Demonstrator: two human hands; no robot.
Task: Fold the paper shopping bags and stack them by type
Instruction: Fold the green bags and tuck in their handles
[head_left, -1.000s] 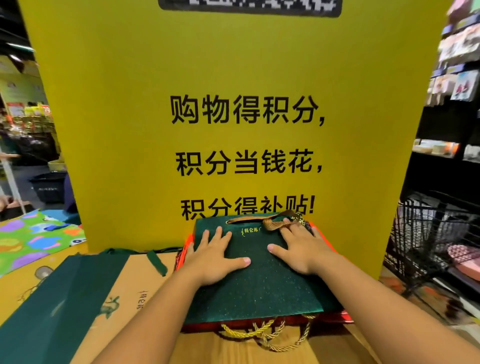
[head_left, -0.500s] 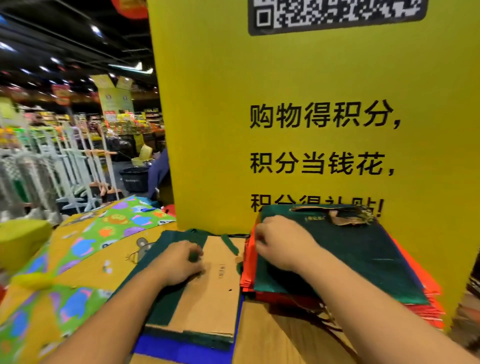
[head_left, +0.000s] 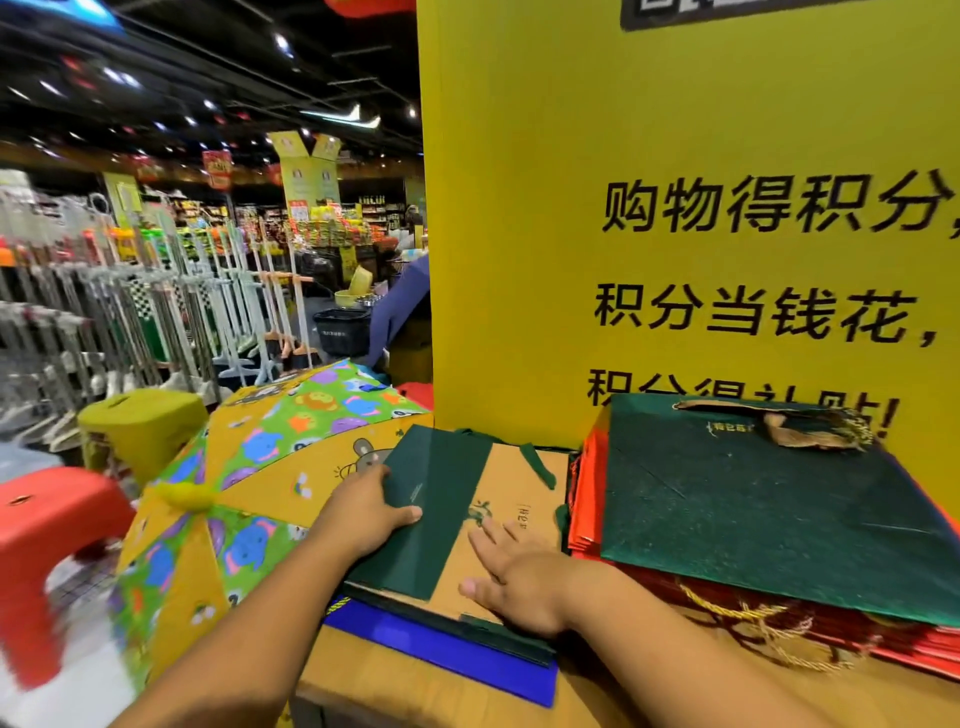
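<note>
A flattened brown-and-green paper bag (head_left: 519, 483) lies on top of a stack at the centre, with a blue bag (head_left: 441, 649) showing beneath it. My left hand (head_left: 363, 512) grips the bag's left edge, thumb on top of the green flap. My right hand (head_left: 511, 582) presses flat on the brown panel with fingers spread. To the right sits a second stack: a dark green bag (head_left: 753, 519) with a brown ribbon handle, lying on several red bags (head_left: 584, 499) with gold cord handles.
A tall yellow sign board (head_left: 571, 234) stands right behind both stacks. An open colourful umbrella (head_left: 249, 467) lies to the left, by a red stool (head_left: 47, 525) and a yellow-green stool (head_left: 140, 421). Racks of mops fill the aisle on the far left.
Both hands left the dark green bag on the right stack and moved to the brown-and-green bag on the left stack. The view swung to the left.
</note>
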